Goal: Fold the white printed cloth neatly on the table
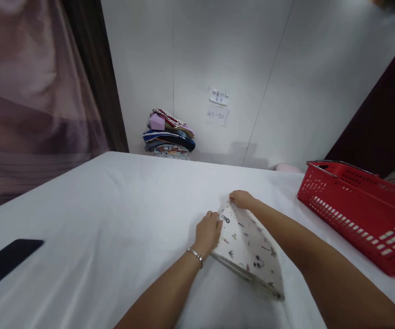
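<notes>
A small folded cream cloth with little printed figures (pixel 248 249) lies on the white-covered table (pixel 115 205) in front of me. My left hand (pixel 208 232), with a thin bracelet at the wrist, has its fingers curled onto the cloth's left edge. My right hand (pixel 241 199) pinches the cloth's far corner, fingers closed on it. Both forearms reach in from the lower right.
A red plastic basket (pixel 358 210) stands at the right of the table. A stack of folded colourful clothes (pixel 169 135) sits at the far edge against the white wall, below two paper notes (pixel 218 106). A black phone (pixel 3 262) lies at the left edge.
</notes>
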A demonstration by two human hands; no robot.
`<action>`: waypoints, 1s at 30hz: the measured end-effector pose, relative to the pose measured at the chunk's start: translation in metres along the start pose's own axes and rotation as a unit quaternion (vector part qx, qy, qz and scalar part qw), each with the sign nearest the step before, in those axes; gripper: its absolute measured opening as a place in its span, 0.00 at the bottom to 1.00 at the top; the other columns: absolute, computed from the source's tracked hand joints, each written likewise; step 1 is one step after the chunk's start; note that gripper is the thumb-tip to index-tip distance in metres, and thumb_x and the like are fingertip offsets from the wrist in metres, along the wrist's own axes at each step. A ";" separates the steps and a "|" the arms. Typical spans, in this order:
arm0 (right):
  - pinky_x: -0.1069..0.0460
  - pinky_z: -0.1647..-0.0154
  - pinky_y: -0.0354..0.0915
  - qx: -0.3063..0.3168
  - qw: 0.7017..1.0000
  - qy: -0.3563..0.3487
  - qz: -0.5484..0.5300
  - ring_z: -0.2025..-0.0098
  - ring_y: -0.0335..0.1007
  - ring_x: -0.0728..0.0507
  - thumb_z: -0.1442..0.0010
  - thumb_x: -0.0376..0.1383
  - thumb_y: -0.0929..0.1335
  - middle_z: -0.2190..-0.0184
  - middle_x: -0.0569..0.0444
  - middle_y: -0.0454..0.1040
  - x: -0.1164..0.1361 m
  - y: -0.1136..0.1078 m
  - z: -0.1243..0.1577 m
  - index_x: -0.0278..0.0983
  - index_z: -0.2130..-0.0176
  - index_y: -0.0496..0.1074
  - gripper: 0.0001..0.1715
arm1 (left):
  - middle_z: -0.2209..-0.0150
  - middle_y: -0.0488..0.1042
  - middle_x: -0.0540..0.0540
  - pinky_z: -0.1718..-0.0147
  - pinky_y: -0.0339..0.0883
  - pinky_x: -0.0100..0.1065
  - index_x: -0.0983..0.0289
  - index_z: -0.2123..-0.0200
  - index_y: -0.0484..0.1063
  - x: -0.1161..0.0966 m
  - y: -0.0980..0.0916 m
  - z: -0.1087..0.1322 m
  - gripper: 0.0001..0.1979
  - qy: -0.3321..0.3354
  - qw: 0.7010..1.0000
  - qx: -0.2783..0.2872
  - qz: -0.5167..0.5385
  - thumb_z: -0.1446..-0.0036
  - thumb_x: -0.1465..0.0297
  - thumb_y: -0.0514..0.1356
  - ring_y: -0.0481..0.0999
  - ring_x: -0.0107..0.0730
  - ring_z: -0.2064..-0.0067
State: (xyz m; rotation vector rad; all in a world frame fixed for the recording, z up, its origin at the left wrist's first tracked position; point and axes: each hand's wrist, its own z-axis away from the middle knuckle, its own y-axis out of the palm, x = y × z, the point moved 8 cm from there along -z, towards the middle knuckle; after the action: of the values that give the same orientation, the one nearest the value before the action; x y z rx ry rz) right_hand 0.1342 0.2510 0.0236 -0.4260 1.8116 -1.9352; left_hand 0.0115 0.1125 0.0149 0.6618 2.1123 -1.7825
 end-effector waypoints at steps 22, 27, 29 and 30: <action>0.54 0.69 0.54 -0.052 0.998 -0.017 0.028 0.66 0.65 0.46 0.41 0.30 0.58 0.63 0.49 0.69 0.007 0.000 0.004 0.36 0.64 0.67 0.10 | 0.69 0.68 0.50 0.71 0.53 0.30 0.61 0.70 0.61 0.015 0.008 -0.005 0.08 -0.030 0.998 -0.014 0.053 0.42 0.64 0.50 0.67 0.29 0.68; 0.55 0.66 0.56 -0.065 0.998 -0.007 -0.018 0.64 0.65 0.46 0.41 0.31 0.59 0.64 0.51 0.70 0.006 0.004 0.004 0.37 0.64 0.68 0.10 | 0.68 0.69 0.50 0.71 0.53 0.30 0.62 0.70 0.62 0.016 0.010 -0.005 0.09 -0.046 0.998 0.009 0.039 0.41 0.64 0.49 0.67 0.28 0.68; 0.55 0.64 0.57 -0.076 0.996 0.003 -0.044 0.62 0.65 0.47 0.39 0.32 0.58 0.62 0.52 0.70 0.004 0.004 0.005 0.38 0.62 0.69 0.12 | 0.69 0.69 0.50 0.71 0.53 0.30 0.62 0.70 0.62 0.016 0.010 -0.005 0.09 -0.050 0.998 0.013 0.033 0.41 0.65 0.49 0.67 0.28 0.69; 0.55 0.62 0.57 -0.084 0.995 0.008 -0.058 0.60 0.65 0.47 0.39 0.33 0.57 0.61 0.52 0.70 0.003 0.004 0.006 0.38 0.61 0.69 0.13 | 0.69 0.69 0.50 0.71 0.53 0.30 0.62 0.70 0.62 0.016 0.010 -0.005 0.08 -0.049 0.998 0.012 0.032 0.41 0.65 0.49 0.67 0.28 0.69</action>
State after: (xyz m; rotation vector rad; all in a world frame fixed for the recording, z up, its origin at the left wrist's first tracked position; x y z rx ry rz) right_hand 0.1356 0.2444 0.0202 -0.5828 2.0087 -1.8729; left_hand 0.0033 0.1211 -0.0003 0.6273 1.9872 -1.7709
